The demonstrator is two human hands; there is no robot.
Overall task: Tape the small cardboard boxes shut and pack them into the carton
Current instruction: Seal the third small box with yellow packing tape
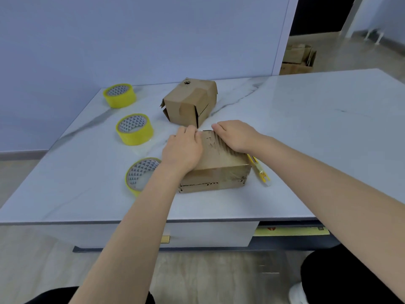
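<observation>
Both the left hand and right hand are gripping the small box at its far edge; it is looking light, stiff, best lifted by opposite walls

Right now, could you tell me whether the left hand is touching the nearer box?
Touching. The head view shows the left hand on the nearer box, its fingers curled over the far top edge with no gap.

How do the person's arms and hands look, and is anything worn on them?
The left forearm and the right forearm are bare, with no sleeve in view. The left hand and the right hand have no gloves. No ring, watch or bracelet is visible.
</observation>
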